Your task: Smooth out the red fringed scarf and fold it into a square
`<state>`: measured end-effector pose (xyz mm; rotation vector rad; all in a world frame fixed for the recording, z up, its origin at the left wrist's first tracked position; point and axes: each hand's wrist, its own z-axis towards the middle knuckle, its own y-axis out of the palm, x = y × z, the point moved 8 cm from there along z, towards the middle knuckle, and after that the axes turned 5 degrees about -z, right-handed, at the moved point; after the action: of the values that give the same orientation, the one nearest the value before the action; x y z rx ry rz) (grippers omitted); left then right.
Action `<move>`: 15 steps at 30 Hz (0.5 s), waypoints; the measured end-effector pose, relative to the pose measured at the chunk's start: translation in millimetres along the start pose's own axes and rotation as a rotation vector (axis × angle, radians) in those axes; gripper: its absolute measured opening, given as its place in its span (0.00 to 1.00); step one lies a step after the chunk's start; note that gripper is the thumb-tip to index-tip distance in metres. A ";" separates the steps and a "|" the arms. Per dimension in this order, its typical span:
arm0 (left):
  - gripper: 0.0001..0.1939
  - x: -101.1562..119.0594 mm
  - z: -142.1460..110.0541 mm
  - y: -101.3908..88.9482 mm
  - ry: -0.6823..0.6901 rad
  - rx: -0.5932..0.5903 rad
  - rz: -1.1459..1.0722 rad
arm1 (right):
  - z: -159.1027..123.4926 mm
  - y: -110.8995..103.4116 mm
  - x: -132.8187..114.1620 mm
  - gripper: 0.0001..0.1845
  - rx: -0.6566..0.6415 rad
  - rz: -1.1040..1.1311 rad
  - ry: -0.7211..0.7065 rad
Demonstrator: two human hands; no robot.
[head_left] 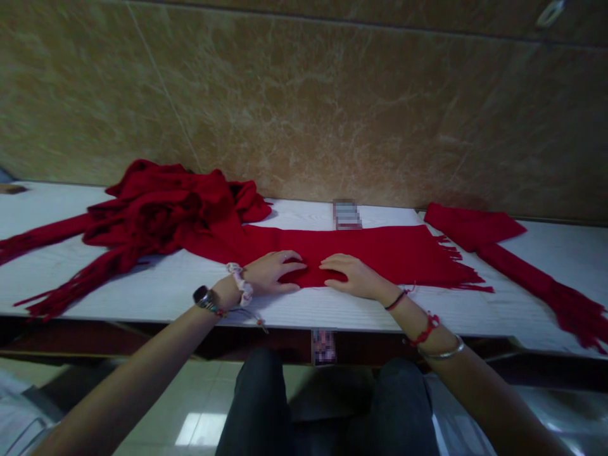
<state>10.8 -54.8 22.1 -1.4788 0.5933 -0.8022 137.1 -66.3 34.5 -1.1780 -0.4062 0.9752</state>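
Observation:
A red fringed scarf (pixel 380 250) lies spread flat on the white table (pixel 294 313), its fringe pointing right. My left hand (pixel 272 272) rests on its near part, fingers stretched out and apart. Facing it from the right, my right hand (pixel 354 273) lies on the same scarf with its fingers extended and slightly bent. A short stretch of red cloth shows between the two hands. Leftward, the scarf runs into a crumpled heap of red scarves (pixel 166 202), where its other end cannot be made out.
A folded red scarf (pixel 475 228) lies at the right, its fringed end (pixel 579 316) reaching toward the front edge. Behind the spread scarf is a small blurred card (pixel 347 215). A tan marbled wall (pixel 304 114) closes off the back. My knees (pixel 261 405) are below the table edge.

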 end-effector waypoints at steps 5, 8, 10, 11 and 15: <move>0.19 -4.7 -18.6 -10.0 -0.030 -0.049 0.167 | -3.6 -0.2 -7.5 0.16 -0.013 -0.019 -0.062; 0.20 -6.8 -20.3 -10.3 -0.037 -0.099 0.267 | -5.0 -0.2 -7.6 0.20 0.011 -0.042 -0.087; 0.21 -5.6 -19.4 -10.0 -0.022 -0.115 0.317 | -5.7 0.9 -7.0 0.21 0.019 -0.081 -0.087; 0.22 -4.5 -18.8 -10.0 -0.013 -0.116 0.336 | -5.9 1.4 -6.4 0.20 0.022 -0.109 -0.081; 0.23 -0.7 -17.9 -9.8 0.011 -0.100 0.364 | -5.0 5.1 -6.4 0.11 0.007 -0.235 -0.062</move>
<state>-4.6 -64.7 31.1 -1.4013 0.8912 -0.5028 135.1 -74.1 29.4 -1.0691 -0.5767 0.8094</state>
